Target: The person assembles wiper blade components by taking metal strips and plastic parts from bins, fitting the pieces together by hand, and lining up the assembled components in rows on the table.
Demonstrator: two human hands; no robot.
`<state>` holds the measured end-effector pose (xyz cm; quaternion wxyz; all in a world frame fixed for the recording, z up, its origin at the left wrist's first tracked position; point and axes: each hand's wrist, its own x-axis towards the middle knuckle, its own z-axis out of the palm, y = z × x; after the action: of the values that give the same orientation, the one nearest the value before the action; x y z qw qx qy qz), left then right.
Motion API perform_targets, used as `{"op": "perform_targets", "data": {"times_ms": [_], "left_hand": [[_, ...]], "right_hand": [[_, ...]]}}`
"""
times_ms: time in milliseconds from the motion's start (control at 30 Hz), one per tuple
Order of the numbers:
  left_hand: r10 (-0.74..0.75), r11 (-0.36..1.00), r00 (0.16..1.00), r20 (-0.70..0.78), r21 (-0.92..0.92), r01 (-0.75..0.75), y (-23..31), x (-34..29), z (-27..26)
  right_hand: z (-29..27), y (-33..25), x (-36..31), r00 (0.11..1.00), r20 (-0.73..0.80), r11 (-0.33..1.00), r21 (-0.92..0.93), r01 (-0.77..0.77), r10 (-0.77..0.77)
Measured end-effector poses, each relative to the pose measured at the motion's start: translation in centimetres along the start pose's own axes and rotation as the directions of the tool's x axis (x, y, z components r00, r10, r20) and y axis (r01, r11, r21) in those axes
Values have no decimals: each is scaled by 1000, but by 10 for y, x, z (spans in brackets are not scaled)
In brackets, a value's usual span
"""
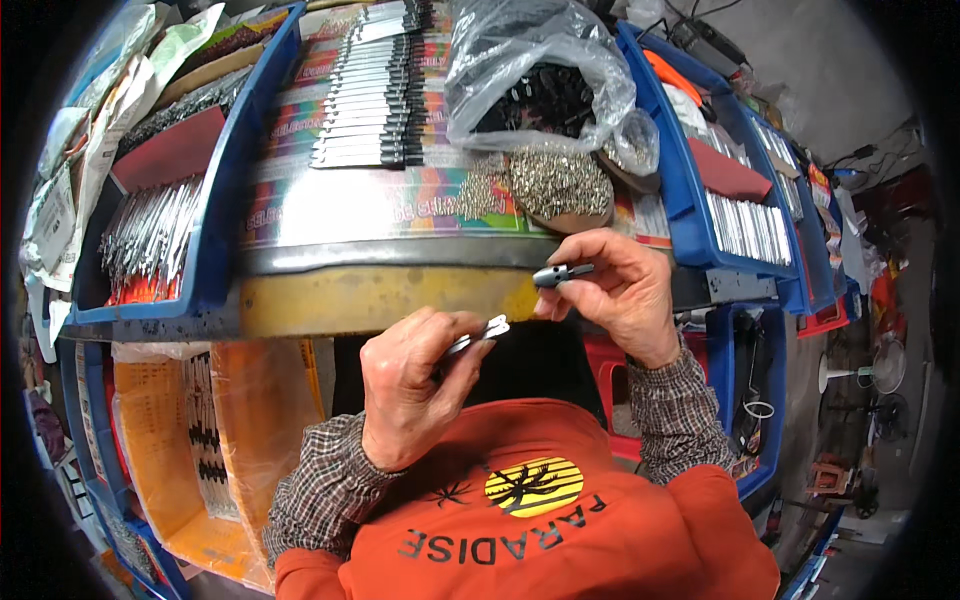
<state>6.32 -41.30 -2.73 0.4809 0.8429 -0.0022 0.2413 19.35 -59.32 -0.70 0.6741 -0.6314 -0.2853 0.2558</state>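
Observation:
My left hand [412, 385] is closed, fingers curled around a slim silver metal strip [490, 330] whose notched end sticks out past the thumb. Most of that strip is hidden inside the fist. Between thumb and fingers of my right hand [630, 292] is a small black tapered plastic piece [552, 277] with holes in its side; a thin prong points back toward the palm. Both hands are held apart in front of the table's near edge. Beyond my right hand lies a heap of tiny brass-coloured metal fasteners [560, 185].
A row of silver strips with black ends [370, 105] lies on the table, beside a clear plastic bag [545, 95] of black parts. Blue bins of metal strips stand left [225, 215] and right [700, 225]. An orange crate [150, 440] is below at left.

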Motion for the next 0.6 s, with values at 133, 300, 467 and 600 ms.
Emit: {"op": "perform_targets", "data": {"times_ms": [133,300,467,600], "left_hand": [[34,999,999,3,-33,-34,2,-6,9],[51,999,999,13,-8,-51,8,-13,11],[61,998,998,36,32,-62,13,-16,11],[70,995,996,51,61,-73,15,-17,11]], "right_hand": [[13,6,-17,1000,9,1000,-6,0,0],[16,12,-30,998,51,996,84,-27,23],[19,16,-35,997,75,997,82,-12,6],[19,18,-36,994,101,999,16,-31,30]]}}
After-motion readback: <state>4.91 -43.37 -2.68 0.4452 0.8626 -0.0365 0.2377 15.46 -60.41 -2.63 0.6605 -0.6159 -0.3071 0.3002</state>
